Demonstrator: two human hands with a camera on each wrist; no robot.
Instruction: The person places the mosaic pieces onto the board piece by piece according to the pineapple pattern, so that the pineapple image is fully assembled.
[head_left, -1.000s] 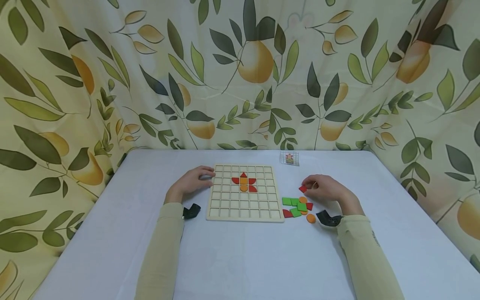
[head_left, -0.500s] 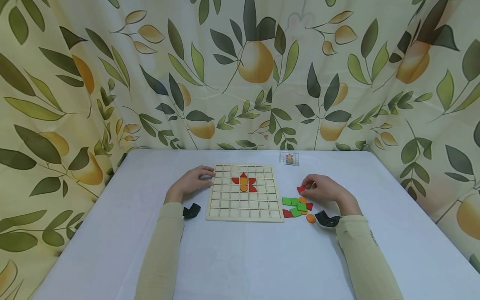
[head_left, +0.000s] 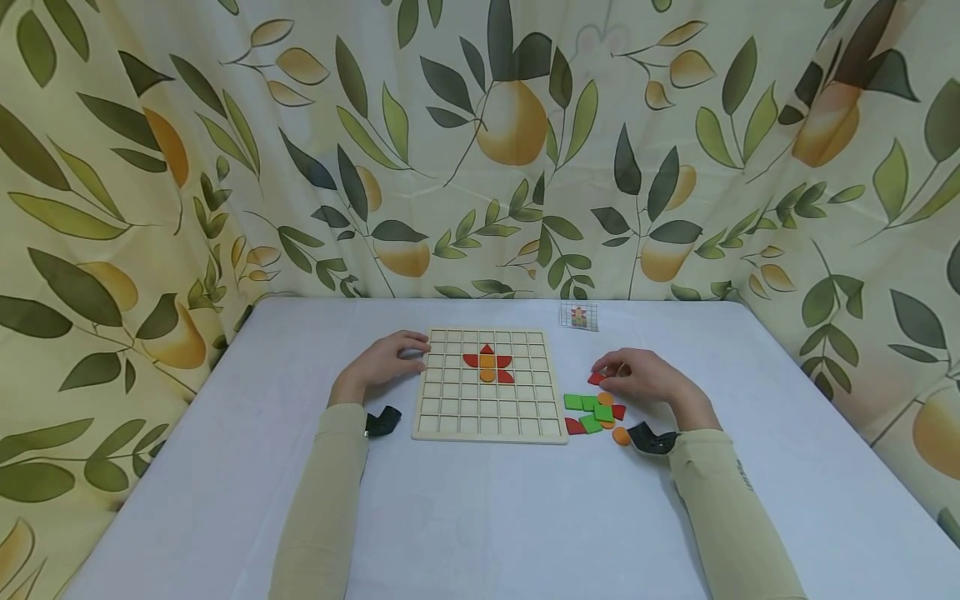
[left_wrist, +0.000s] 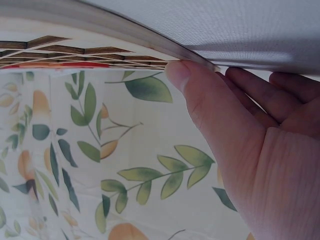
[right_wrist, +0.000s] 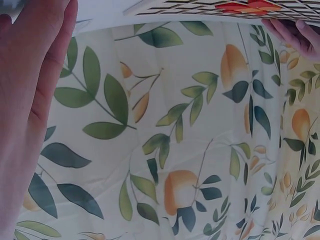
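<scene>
Fingers of the left hand (head_left: 382,364) lie relaxed against the gridded wooden board (head_left: 489,383)'s left edge, seemingly steadying it, while the right hand (head_left: 637,377) pinches what looks like a red tile (head_left: 596,378) just above the loose tile pile (head_left: 596,414) beside the board.

A white table (head_left: 480,517) stands against a leaf-and-fruit printed curtain (head_left: 480,142). A small pattern card (head_left: 579,317) lies at the table's far edge. Green, red and orange spare tiles (head_left: 596,414) cluster nearer on the table, below the card.
</scene>
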